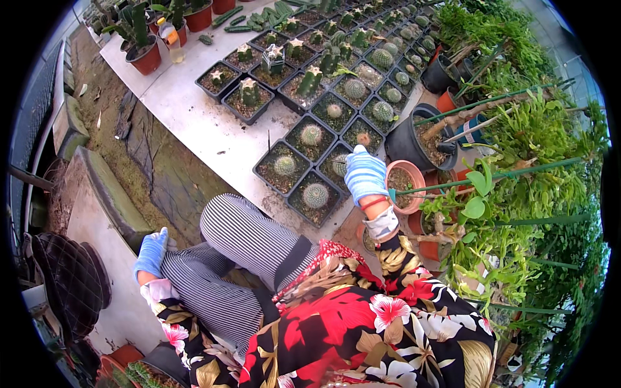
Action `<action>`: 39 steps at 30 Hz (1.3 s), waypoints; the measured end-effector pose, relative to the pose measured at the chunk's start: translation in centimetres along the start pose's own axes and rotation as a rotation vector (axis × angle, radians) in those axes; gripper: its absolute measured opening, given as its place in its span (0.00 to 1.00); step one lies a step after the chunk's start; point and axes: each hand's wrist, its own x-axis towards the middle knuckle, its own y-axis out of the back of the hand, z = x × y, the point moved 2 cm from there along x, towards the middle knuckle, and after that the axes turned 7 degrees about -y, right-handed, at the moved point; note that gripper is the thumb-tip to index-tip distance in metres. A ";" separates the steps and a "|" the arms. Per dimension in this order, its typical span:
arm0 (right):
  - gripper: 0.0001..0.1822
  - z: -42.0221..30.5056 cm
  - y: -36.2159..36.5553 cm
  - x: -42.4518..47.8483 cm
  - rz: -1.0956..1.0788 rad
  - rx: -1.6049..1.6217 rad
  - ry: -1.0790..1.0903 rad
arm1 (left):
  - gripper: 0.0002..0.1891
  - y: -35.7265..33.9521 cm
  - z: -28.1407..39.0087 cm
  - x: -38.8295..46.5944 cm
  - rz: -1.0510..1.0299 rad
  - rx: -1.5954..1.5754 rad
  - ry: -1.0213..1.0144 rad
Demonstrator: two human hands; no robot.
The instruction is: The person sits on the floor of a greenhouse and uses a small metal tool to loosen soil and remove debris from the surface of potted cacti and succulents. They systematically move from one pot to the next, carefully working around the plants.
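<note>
My right hand (365,175), in a blue striped glove, is closed over the right edge of a square black pot with a round cactus (340,165). A thin dark tool seems to stick out from its fingers over the soil; its grip is hidden. Around it stand more square pots, with a round cactus (315,195) in front and a small brownish cactus (363,139) behind. My left hand (153,253), in the same kind of glove, rests beside my knee with fingers curled; whether it holds anything cannot be told.
Grafted cacti (249,92) in square pots stand on the pale bench (170,109), near a plastic bottle (171,40) and terracotta-coloured pots (145,57). At right are a large black pot (421,145), a pinkish pot (405,186), green stakes and leafy plants. A dark quilted item (70,286) lies at left.
</note>
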 end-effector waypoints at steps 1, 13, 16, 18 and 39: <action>0.05 -0.1 0.4 -0.5 0.046 0.021 0.029 | 0.23 0.2 0.1 -0.3 0.015 -0.015 0.001; 0.05 3.5 -0.4 -8.4 -0.016 -0.148 0.060 | 0.23 -0.1 0.6 -1.4 0.017 -0.005 -0.039; 0.05 4.2 -2.5 -8.4 -0.051 -0.139 0.032 | 0.25 0.1 0.1 -1.2 0.022 -0.018 -0.017; 0.06 3.3 -2.8 -7.9 -0.140 -0.185 -0.031 | 0.26 0.7 -0.2 -1.4 0.030 -0.016 -0.002; 0.03 2.6 -1.4 -8.2 0.158 0.153 0.076 | 0.20 1.5 0.0 -1.1 -0.045 0.778 -0.605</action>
